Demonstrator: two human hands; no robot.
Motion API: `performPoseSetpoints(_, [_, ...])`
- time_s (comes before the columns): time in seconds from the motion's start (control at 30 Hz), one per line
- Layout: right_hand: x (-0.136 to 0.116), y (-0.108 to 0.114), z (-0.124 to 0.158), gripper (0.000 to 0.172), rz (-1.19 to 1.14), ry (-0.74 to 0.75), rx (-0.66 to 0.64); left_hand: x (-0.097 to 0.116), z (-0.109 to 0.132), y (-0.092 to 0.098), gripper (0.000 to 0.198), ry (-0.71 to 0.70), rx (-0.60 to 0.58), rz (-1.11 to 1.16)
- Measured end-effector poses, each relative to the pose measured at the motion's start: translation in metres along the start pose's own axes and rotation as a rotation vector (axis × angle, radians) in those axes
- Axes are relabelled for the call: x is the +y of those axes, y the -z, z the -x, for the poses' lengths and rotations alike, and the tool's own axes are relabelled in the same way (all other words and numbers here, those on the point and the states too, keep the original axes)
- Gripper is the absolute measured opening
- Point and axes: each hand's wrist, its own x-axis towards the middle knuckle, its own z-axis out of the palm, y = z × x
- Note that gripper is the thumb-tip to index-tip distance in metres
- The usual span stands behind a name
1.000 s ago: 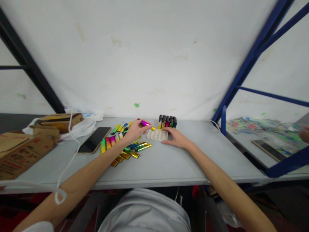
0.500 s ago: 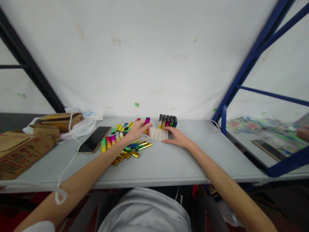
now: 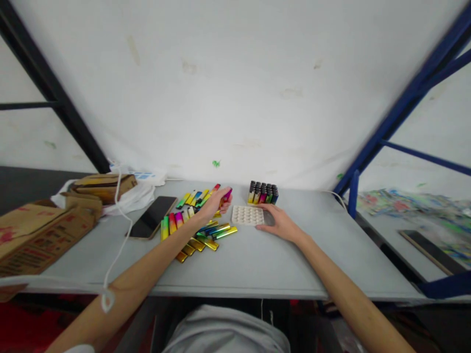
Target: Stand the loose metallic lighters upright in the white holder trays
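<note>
My left hand (image 3: 212, 205) is closed around a purple lighter (image 3: 225, 196), just left of a white tray with rows of round pockets (image 3: 247, 215). The lighter tilts, and the fingers hide part of it. At the tray's right end, my right hand (image 3: 278, 223) spans the edge between thumb and fingers, keeping hold of it as it lies on the table. Below and left of my left hand lie several loose, shiny coloured lighters (image 3: 200, 242). Behind the tray, a block of lighters (image 3: 262, 192) stands upright in tight rows, black tops up.
A dark phone (image 3: 152, 218) lies left of the lighters. Further left are cardboard boxes (image 3: 44, 233), white plastic (image 3: 142, 198) and a hanging white cable (image 3: 118, 250). A blue metal frame (image 3: 353, 193) rises at the right, with another phone (image 3: 432, 251) beyond it.
The lighter in my left hand has tipped from upright and moved slightly away from the tray's left end. My right hand stays at the tray. The whole view has shifted a little.
</note>
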Motion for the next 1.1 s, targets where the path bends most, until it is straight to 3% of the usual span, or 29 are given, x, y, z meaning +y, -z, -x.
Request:
performPoseSetpoints(0.13, [-0.001,-0.002,0.0,0.069,-0.029,0.004,0.009,0.002,0.003,-0.002,0.049,0.048,0.006,-0.034])
performPoseSetpoints(0.37, [-0.002,-0.005,-0.003,0.071,-0.044,-0.029,0.016,0.003,0.01,-0.004,0.048,0.006,-0.012,-0.113])
performPoseSetpoints(0.8, [-0.004,-0.003,-0.006,0.069,-0.041,-0.033,0.004,-0.003,0.01,-0.007,0.051,0.008,-0.062,-0.07])
performPoseSetpoints(1.1, [-0.006,-0.002,-0.006,0.064,-0.014,-0.038,0.017,-0.002,0.012,-0.007,0.042,0.123,-0.124,0.02])
